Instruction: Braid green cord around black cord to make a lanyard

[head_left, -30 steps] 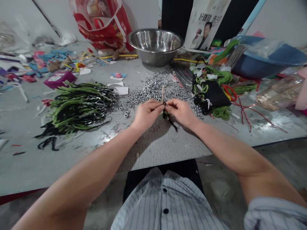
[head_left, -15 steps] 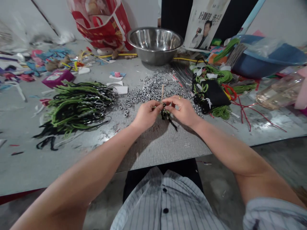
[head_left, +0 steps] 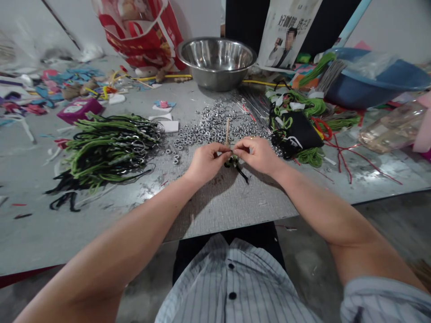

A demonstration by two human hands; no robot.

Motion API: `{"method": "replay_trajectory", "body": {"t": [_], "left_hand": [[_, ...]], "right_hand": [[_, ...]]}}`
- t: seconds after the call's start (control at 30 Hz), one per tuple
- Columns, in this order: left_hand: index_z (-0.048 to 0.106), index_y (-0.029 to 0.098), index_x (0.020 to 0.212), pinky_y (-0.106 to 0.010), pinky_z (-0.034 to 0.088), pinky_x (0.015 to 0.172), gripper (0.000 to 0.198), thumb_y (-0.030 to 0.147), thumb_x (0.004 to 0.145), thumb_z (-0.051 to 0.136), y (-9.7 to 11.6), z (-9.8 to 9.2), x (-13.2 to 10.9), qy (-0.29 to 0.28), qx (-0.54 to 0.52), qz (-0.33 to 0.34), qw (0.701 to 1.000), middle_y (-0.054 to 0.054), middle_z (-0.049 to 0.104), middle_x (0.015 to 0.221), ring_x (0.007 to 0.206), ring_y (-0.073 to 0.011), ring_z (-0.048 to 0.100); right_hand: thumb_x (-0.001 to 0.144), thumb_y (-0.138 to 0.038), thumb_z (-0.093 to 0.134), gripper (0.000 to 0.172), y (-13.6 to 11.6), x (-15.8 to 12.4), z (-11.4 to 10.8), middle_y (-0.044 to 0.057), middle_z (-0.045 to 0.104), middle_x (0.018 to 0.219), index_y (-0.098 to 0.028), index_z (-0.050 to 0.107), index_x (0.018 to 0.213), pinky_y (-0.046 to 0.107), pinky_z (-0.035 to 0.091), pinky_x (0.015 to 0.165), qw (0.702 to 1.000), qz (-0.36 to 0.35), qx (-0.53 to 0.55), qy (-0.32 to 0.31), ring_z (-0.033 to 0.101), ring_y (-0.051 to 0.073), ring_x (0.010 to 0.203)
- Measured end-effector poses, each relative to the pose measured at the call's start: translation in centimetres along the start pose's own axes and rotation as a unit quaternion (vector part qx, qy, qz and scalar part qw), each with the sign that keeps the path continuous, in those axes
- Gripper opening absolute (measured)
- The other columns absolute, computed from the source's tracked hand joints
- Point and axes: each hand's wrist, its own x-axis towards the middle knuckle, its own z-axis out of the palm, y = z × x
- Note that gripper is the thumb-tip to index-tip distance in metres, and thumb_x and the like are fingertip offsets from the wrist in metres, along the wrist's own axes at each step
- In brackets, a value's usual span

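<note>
My left hand (head_left: pixel 210 161) and my right hand (head_left: pixel 255 154) meet over the table in a pinch, fingertips almost touching. Between and just below them is a black and green cord (head_left: pixel 235 167), its black tail pointing down to the right. The fingers cover the part of the cord they grip. A thin wooden stick (head_left: pixel 228 130) stands up just behind the fingertips; its lower end is hidden. Many small silvery metal rings or nuts (head_left: pixel 208 128) lie scattered behind my hands. To the left rests a pile of green and black cords (head_left: pixel 111 148) with metal pieces.
A steel bowl (head_left: pixel 217 63) stands at the back, beside a red and white bag (head_left: pixel 144 40). On the right are bundles of green cord (head_left: pixel 310 157), a black pouch (head_left: pixel 301 128), red strings (head_left: pixel 340 159) and a blue basin (head_left: pixel 377 85). A purple box (head_left: pixel 79 110) sits left.
The fingertips have shifted slightly, and the right hand's fingers are drawn closer together. The black loop between them has dropped lower and shows less. Both arms stay nearly in place.
</note>
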Motion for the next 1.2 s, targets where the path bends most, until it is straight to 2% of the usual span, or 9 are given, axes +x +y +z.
{"method": "replay_trajectory", "body": {"t": [0.2, 0.33, 0.5, 0.67, 0.87, 0.97, 1.2], "left_hand": [[0.068, 0.019, 0.075, -0.023, 0.044, 0.063, 0.011, 0.02, 0.076, 0.058, -0.4, 0.1, 0.1, -0.004, 0.036, 0.019, 0.999, -0.001, 0.069, 0.076, 0.067, -0.0106, 0.057], [0.067, 0.019, 0.072, -0.024, 0.046, 0.068, 0.01, 0.017, 0.075, 0.058, -0.7, 0.3, 0.1, -0.018, 0.067, 0.048, 0.996, -0.002, 0.067, 0.078, 0.072, -0.0122, 0.059], [0.068, 0.018, 0.073, -0.025, 0.045, 0.069, 0.011, 0.014, 0.074, 0.058, -1.0, 0.5, 0.1, -0.046, 0.104, 0.043, 0.993, -0.002, 0.065, 0.078, 0.072, -0.0129, 0.059], [0.071, 0.018, 0.08, -0.027, 0.046, 0.069, 0.016, 0.018, 0.077, 0.054, -0.8, 0.5, 0.1, -0.1, 0.158, 0.045, 0.981, -0.004, 0.065, 0.085, 0.077, -0.0162, 0.061], [0.07, 0.02, 0.093, -0.031, 0.047, 0.073, 0.026, 0.028, 0.08, 0.048, 0.1, 0.2, -0.2, -0.161, 0.228, 0.051, 0.959, -0.006, 0.065, 0.1, 0.084, -0.0201, 0.063], [0.068, 0.021, 0.098, -0.031, 0.047, 0.073, 0.027, 0.03, 0.08, 0.05, 0.2, 0.1, -0.3, -0.173, 0.243, 0.044, 0.953, -0.006, 0.064, 0.104, 0.085, -0.0208, 0.063], [0.069, 0.021, 0.093, -0.03, 0.046, 0.074, 0.023, 0.024, 0.083, 0.048, 0.0, 0.1, 0.2, -0.176, 0.214, 0.016, 0.961, -0.005, 0.063, 0.104, 0.087, -0.019, 0.062]], "right_hand": [[0.079, -0.025, 0.06, 0.01, 0.0, 0.0, -0.4, 0.001, 0.063, 0.072, -0.017, 0.064, 0.075, 0.026, 0.035, 0.063, 0.997, 0.037, -0.015, -0.062, 0.051, 0.012, 0.064], [0.076, -0.025, 0.065, 0.008, 0.0, 0.0, -0.8, 0.001, 0.06, 0.073, -0.017, 0.064, 0.076, 0.026, 0.033, 0.063, 0.993, 0.025, -0.052, -0.104, 0.048, 0.011, 0.064], [0.074, -0.028, 0.068, 0.012, 0.3, 0.0, -0.8, 0.003, 0.062, 0.08, -0.019, 0.066, 0.082, 0.027, 0.033, 0.066, 0.976, 0.0, -0.13, -0.175, 0.052, 0.015, 0.073], [0.078, -0.028, 0.063, 0.013, 0.4, -0.1, -0.4, 0.005, 0.064, 0.083, -0.018, 0.066, 0.086, 0.028, 0.033, 0.067, 0.969, -0.019, -0.159, -0.189, 0.054, 0.017, 0.077], [0.078, -0.025, 0.06, 0.011, 0.3, 0.0, -0.7, 0.004, 0.063, 0.082, -0.017, 0.065, 0.085, 0.027, 0.033, 0.067, 0.971, -0.012, -0.137, -0.198, 0.053, 0.016, 0.075], [0.079, -0.024, 0.059, 0.013, 0.2, 0.1, -0.8, 0.005, 0.063, 0.083, -0.016, 0.065, 0.087, 0.028, 0.035, 0.069, 0.971, -0.009, -0.133, -0.201, 0.053, 0.017, 0.077], [0.081, -0.026, 0.057, 0.013, 0.4, 0.2, -0.6, 0.005, 0.063, 0.082, -0.017, 0.065, 0.085, 0.029, 0.035, 0.069, 0.972, -0.011, -0.131, -0.193, 0.054, 0.017, 0.077]]}}
